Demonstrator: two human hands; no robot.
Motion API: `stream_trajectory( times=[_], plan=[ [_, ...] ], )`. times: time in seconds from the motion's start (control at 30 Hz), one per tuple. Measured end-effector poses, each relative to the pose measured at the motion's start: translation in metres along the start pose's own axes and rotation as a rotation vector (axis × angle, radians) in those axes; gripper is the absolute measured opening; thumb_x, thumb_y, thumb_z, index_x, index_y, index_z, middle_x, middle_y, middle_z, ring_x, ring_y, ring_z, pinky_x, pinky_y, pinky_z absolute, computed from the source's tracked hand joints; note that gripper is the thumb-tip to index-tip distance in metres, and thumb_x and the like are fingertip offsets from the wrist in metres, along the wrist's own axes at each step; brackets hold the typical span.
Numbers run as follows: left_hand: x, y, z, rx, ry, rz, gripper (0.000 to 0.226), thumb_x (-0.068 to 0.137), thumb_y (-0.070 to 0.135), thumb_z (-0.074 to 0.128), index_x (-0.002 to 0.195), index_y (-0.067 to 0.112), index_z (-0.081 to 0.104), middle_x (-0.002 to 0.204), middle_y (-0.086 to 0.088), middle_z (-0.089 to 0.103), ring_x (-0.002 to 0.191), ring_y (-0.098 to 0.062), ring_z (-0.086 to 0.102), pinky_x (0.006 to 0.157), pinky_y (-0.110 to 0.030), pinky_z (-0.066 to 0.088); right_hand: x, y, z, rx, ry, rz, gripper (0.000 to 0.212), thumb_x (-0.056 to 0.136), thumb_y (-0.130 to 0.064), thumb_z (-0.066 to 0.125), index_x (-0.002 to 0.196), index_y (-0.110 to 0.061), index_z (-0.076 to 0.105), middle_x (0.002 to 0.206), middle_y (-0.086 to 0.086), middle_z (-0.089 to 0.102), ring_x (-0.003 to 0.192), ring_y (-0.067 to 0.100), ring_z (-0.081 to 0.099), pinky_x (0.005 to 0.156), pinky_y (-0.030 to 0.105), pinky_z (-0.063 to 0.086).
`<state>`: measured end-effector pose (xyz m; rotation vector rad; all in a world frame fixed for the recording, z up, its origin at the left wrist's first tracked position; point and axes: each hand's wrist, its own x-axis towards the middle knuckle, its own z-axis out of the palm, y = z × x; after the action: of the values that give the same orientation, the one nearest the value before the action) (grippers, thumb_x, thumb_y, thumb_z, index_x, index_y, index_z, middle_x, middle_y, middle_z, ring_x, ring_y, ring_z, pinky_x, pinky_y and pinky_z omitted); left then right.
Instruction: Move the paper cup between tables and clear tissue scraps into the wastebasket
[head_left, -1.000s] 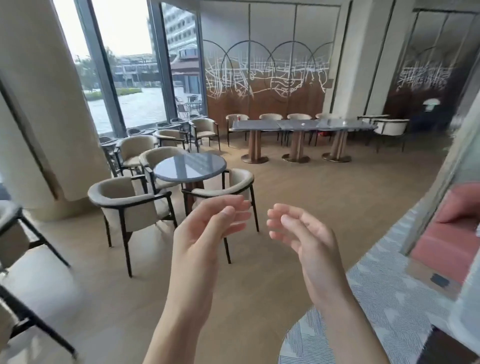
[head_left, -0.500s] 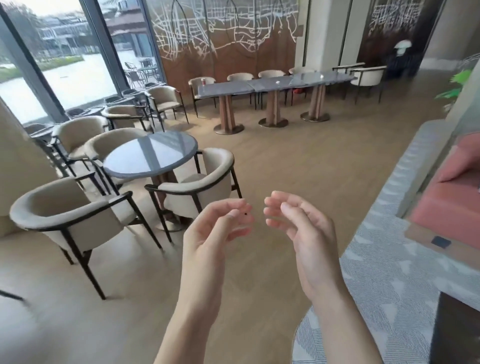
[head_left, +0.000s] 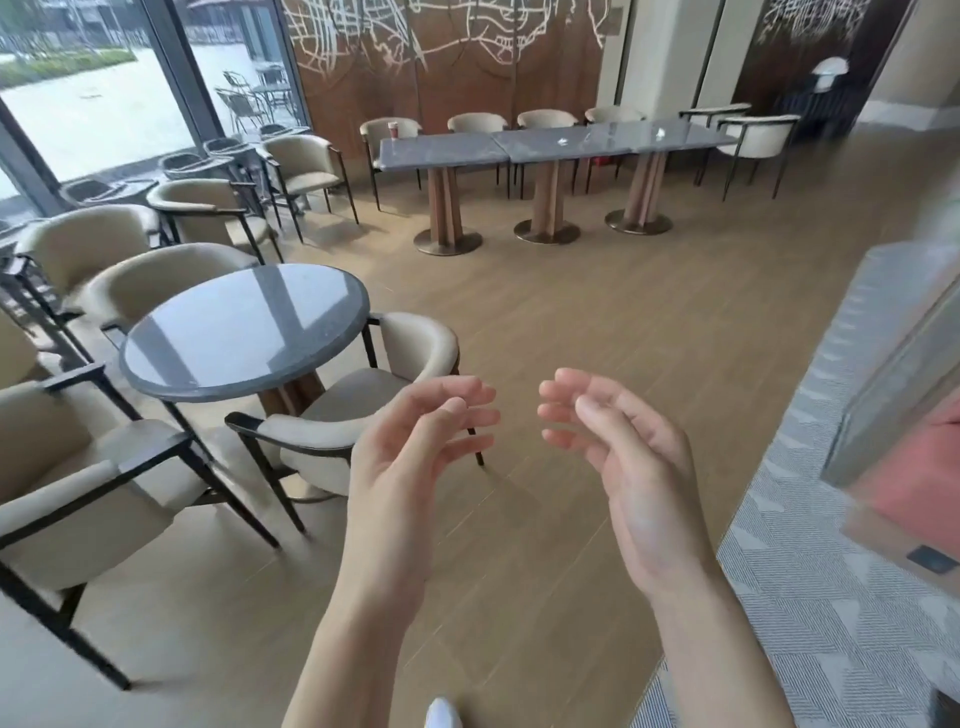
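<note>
A red paper cup (head_left: 393, 130) stands at the left end of the long grey table (head_left: 441, 150) far across the room. Two white tissue scraps lie on that table, one near the middle (head_left: 562, 140) and one toward the right end (head_left: 661, 133). My left hand (head_left: 415, 452) and my right hand (head_left: 618, 457) are raised in front of me, palms facing each other, fingers loosely bent, holding nothing. No wastebasket shows in this view.
A round grey table (head_left: 244, 332) ringed by beige armchairs (head_left: 363, 415) stands close on my left. Wooden floor (head_left: 597, 322) stretches toward the long table. A patterned carpet (head_left: 831, 597) and a pink sofa (head_left: 924, 483) lie on my right.
The view has tilted down and moved forward, so the round table and long table appear closer. Both hands stay raised and empty.
</note>
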<state>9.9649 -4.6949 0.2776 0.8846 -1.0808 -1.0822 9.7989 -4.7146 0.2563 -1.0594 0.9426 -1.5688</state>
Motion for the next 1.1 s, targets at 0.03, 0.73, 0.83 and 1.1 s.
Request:
stream_trajectory(
  times=[0.03, 0.73, 0.83, 1.1],
  plan=[
    [0.022, -0.012, 0.001, -0.002, -0.003, -0.015, 0.023, 0.092, 0.022, 0.056, 0.099, 0.016, 0.077, 0.111, -0.011, 0.076, 0.101, -0.025, 0.073, 0.083, -0.028, 0.057, 0.021, 0.009, -0.004, -0.013, 0.010, 0.005, 0.030, 0.091, -0.021, 0.059, 0.114, -0.009, 0.074, 0.112, 0.010, 0.077, 0.103, 0.025, 0.071, 0.093, 0.044, 0.056],
    [0.559, -0.191, 0.063, -0.022, -0.173, -0.102, 0.023, 0.093, 0.023, 0.058, 0.107, 0.014, 0.074, 0.115, -0.009, 0.076, 0.110, -0.028, 0.071, 0.094, -0.037, 0.055, 0.546, 0.116, -0.022, -0.083, 0.127, -0.014, 0.032, 0.093, -0.023, 0.057, 0.120, -0.012, 0.070, 0.119, 0.008, 0.076, 0.113, 0.027, 0.071, 0.096, 0.040, 0.056],
    [0.624, -0.225, 0.080, 0.030, -0.204, -0.058, 0.029, 0.089, 0.035, 0.061, 0.109, 0.019, 0.074, 0.121, -0.008, 0.074, 0.116, -0.028, 0.069, 0.099, -0.044, 0.052, 0.622, 0.142, -0.037, -0.069, 0.109, -0.012, 0.033, 0.094, -0.023, 0.057, 0.122, -0.011, 0.069, 0.119, 0.007, 0.076, 0.113, 0.027, 0.071, 0.097, 0.040, 0.058],
    [0.826, -0.273, 0.150, 0.078, -0.127, 0.037, 0.031, 0.090, 0.037, 0.059, 0.112, 0.020, 0.072, 0.125, -0.007, 0.072, 0.120, -0.028, 0.067, 0.104, -0.049, 0.051, 0.860, 0.159, -0.069, -0.057, 0.001, -0.025, 0.033, 0.096, -0.029, 0.057, 0.123, -0.014, 0.070, 0.119, 0.006, 0.076, 0.115, 0.024, 0.071, 0.099, 0.041, 0.056]
  ],
)
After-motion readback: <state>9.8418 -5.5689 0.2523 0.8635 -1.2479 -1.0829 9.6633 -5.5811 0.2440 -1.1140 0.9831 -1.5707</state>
